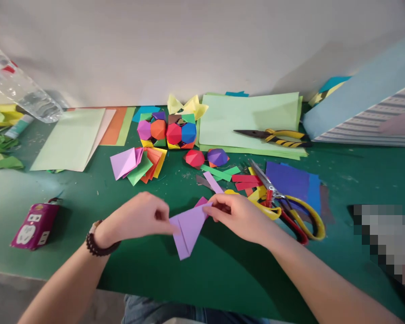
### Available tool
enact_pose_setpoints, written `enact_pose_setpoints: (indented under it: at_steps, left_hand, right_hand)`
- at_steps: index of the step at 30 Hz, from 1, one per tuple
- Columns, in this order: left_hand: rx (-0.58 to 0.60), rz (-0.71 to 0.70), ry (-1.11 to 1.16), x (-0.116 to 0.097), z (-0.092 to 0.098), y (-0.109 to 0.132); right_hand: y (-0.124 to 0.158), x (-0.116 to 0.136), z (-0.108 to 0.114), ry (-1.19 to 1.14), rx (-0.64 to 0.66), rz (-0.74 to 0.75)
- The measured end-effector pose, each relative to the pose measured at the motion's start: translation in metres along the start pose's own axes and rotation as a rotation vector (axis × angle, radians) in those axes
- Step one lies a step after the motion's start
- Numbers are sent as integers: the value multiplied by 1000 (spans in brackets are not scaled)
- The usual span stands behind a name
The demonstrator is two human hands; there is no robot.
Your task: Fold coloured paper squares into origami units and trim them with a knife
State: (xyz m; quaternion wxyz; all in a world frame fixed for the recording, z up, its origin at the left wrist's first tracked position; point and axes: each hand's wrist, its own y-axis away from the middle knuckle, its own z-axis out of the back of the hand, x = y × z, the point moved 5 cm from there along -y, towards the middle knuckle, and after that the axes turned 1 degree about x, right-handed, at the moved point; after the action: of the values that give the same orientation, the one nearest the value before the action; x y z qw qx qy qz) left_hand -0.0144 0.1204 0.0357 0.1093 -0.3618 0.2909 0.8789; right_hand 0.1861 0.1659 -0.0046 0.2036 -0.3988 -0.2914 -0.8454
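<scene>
A light purple folded paper (191, 227) is between my two hands, a crease line showing on its left part. My left hand (138, 218), with a dark beaded bracelet at the wrist, has its fingers curled and slightly blurred at the paper's left corner. At the upper right corner, my right hand (238, 216) pinches the paper between thumb and fingers. Just behind it lies a magenta paper piece (201, 201), partly covered. Coloured paper strips (219, 173) and scissors (283, 198) with red and yellow handles lie beyond my right hand.
Folded coloured papers (138, 164), faceted paper shapes (167, 130) and paper stacks (249, 117) line the back. Black-and-yellow pliers (273, 136) rest on the right stack. A purple carton (35, 225) stands left, a clear bottle (23, 87) behind it, a box (367, 99) at back right.
</scene>
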Motion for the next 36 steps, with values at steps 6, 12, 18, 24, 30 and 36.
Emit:
enact_pose_setpoints:
  at_steps: [6, 12, 18, 24, 30, 36]
  left_hand:
    - [-367, -686, -491, -16, -32, 0]
    - [-324, -777, -642, -7, -50, -3]
    - [-332, -765, -619, -2, -51, -4]
    - [-324, -730, -560, -1, -52, -6]
    - [-318, -695, -435, -1, -52, -7]
    - [-286, -660, -406, -2, -51, -7]
  right_hand:
    - [-2, 5, -4, 298, -266, 129]
    - [3, 11, -2, 681, -443, 454]
    - [-1, 2, -11, 773, -392, 498]
    - [1, 0, -12, 793, -402, 493]
    - [10, 5, -23, 773, -328, 572]
    - [24, 14, -39, 777, -283, 672]
